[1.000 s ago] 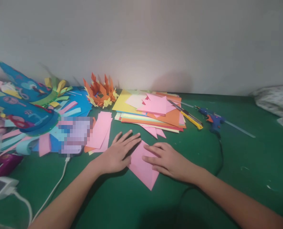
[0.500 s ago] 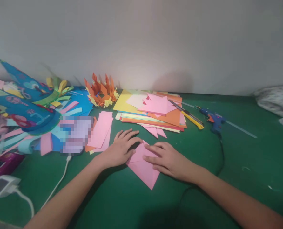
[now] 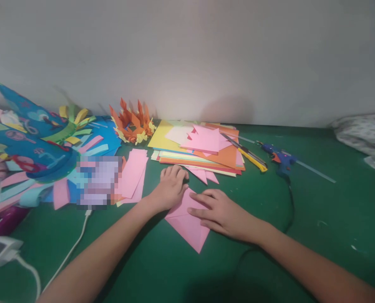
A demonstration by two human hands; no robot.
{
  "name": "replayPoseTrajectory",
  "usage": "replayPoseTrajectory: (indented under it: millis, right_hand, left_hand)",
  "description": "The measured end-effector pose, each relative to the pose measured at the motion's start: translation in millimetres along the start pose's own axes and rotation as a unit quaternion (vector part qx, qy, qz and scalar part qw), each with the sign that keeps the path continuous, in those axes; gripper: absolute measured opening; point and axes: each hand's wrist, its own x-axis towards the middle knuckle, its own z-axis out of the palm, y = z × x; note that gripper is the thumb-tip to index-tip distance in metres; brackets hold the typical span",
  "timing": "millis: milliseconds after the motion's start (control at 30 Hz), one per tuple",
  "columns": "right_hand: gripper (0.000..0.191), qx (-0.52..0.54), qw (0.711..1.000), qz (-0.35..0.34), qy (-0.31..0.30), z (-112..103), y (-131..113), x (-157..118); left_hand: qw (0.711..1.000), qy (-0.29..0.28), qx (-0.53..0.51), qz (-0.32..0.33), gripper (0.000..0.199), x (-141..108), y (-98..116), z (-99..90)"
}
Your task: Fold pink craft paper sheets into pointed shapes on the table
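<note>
A folded sheet of pink paper (image 3: 190,229) lies on the green table, one corner pointing toward me and a crease across its middle. My left hand (image 3: 171,187) is closed over its upper left edge, fingers curled and fingertips at the top corner; part of that edge is hidden beneath the hand. From the other side, my right hand (image 3: 220,212) rests flat on the sheet. Its fingers are stretched out and slightly apart, pressing on the paper's upper right part.
Behind are a stack of coloured paper (image 3: 203,158), a yellow cutter knife (image 3: 253,159) and a blue glue gun (image 3: 282,162) with its cord. To the left stand pink strips (image 3: 132,174), an orange paper crown (image 3: 132,126), blue decorated hats (image 3: 48,153) and a white cable (image 3: 83,235).
My left hand's spread fingers have curled in and shifted to the paper's top corner. My right hand stays on the sheet. The whole view has shifted slightly.
</note>
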Motion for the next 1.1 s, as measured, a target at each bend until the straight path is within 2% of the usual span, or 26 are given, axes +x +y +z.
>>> replayPoseTrajectory:
  millis: [100,233,300,400,567,700,800,933,1100]
  right_hand:
    - [0.035,0.014,1.0,0.003,0.003,0.8,0.9,-1.0]
    - [0.034,0.065,0.998,0.025,-0.002,1.0,2.3,-1.5]
    - [0.033,0.106,0.993,0.055,0.018,1.7,3.1,-1.2]
    - [0.031,0.148,0.981,0.107,0.067,3.3,3.6,0.0]
    - [0.023,0.134,0.971,0.167,0.108,3.5,1.5,1.5]
    - [0.02,0.155,0.948,0.223,0.163,1.8,1.2,1.7]
    - [0.02,0.155,0.941,0.25,0.167,1.1,3.1,2.4]
    - [0.02,0.114,0.947,0.239,0.18,2.3,6.9,3.5]
    - [0.02,0.048,0.966,0.157,0.199,6.2,12.8,1.5]
  left_hand:
    - [0.999,0.009,-0.033,0.003,0.01,-10.5,6.7,-5.4]
    - [0.989,-0.059,-0.099,0.097,0.01,-30.2,11.0,-14.8]
    - [0.984,-0.081,-0.107,0.119,0.015,-37.1,10.2,-17.0]
    - [0.981,-0.083,-0.109,0.138,0.024,-41.0,8.5,-17.7]
    - [0.982,-0.073,-0.12,0.13,0.035,-42.3,9.9,-19.3]
    - [0.986,-0.068,-0.104,0.111,0.037,-45.8,13.7,-19.4]
    - [0.989,-0.074,-0.079,0.102,0.041,-47.0,16.7,-17.9]
    - [0.989,-0.076,-0.06,0.109,0.047,-45.9,19.8,-15.0]
    - [0.99,-0.063,-0.062,0.114,0.049,-44.2,21.5,-11.0]
